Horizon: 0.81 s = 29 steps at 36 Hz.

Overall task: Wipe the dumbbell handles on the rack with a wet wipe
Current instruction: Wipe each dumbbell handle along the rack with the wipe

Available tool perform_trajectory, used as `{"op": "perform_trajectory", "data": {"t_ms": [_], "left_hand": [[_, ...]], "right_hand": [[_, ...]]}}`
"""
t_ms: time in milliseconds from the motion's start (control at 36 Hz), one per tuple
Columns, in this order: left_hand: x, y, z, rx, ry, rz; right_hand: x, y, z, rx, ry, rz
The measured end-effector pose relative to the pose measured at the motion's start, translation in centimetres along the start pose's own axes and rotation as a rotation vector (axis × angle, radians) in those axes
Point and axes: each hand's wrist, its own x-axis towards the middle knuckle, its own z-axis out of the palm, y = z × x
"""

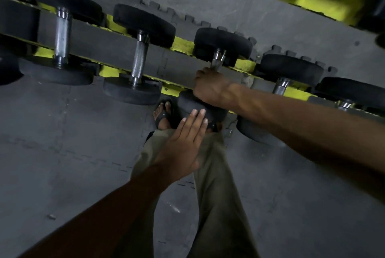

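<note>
Progress unclear: right hand (210, 87) grips centre-frame dumbbell handle (217, 59) on the rack (181, 44), wipe hidden. Left hand (185, 143) flat, fingers straight, on its near weight (193, 105). Handles left (140, 57) and right (281, 86) probably remain.

Lighting: dim, flat, low contrast; no clear light source in view. Highlights: soft glints on chrome dumbbell handles (61, 34), brightest tone on yellow rack (183, 45) rails. Shadows: deep at upper left and lower left corners; floor (62, 143) a murky grey. Blur: motion smear on handle above right hand (210, 86); far edges soft. Distortion: wide-angle bend, rack line tilted, forearms stretched toward frame edges. Grain: slight noise in dark areas.
</note>
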Motion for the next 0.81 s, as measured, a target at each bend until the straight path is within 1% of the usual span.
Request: {"op": "perform_trajectory", "data": {"t_ms": [56,111,139,194,278,361,417,472,500,556,583,639,667,750,778,806], "left_hand": [[0.0,0.1,0.1,-0.014,0.006,0.000],[0.2,0.1,0.1,-0.017,-0.002,-0.001],[0.1,0.1,0.1,-0.013,-0.007,-0.006],[0.2,0.1,0.2,-0.005,-0.002,-0.008],[0.2,0.0,0.2,-0.006,-0.010,-0.002],[0.3,0.1,0.2,-0.021,-0.013,-0.016],[0.3,0.1,0.1,-0.013,-0.019,-0.023],[0.3,0.1,0.1,0.005,-0.020,-0.027],[0.3,0.1,0.1,0.005,-0.021,-0.030],[0.3,0.2,0.1,0.006,-0.025,-0.037],[0.3,0.3,0.1,0.004,-0.023,-0.041],[0.3,0.5,0.0,-0.001,-0.025,-0.043],[0.3,0.6,-0.1,-0.006,-0.025,-0.042],[0.3,0.5,-0.1,-0.014,-0.027,-0.043],[0.3,0.6,-0.1,-0.013,-0.029,-0.041],[0.3,0.6,-0.1,-0.010,-0.028,-0.039]], "right_hand": [[-1.2,1.0,0.8,-0.029,0.103,0.004],[-2.0,2.3,1.0,-0.012,0.244,-0.011],[-2.2,2.6,0.8,-0.030,0.271,0.010],[-3.0,3.2,0.6,0.001,0.283,0.044],[-3.7,2.9,1.4,0.158,0.296,0.070],[-4.8,1.3,2.2,0.222,0.215,-0.023],[-5.6,1.3,2.7,0.220,0.232,-0.057],[-5.5,2.5,3.1,0.254,0.303,0.007],[-5.4,3.2,3.1,0.288,0.357,0.084],[-5.1,4.3,2.8,0.413,0.416,0.295],[-5.0,4.3,2.7,0.411,0.419,0.342],[-4.8,3.3,3.1,0.424,0.434,0.327],[-4.8,2.4,3.4,0.467,0.401,0.290],[-4.9,0.2,3.3,0.440,0.260,0.067],[-4.8,0.7,3.1,0.414,0.254,0.056],[-4.5,1.7,3.1,0.397,0.276,0.086]]}}
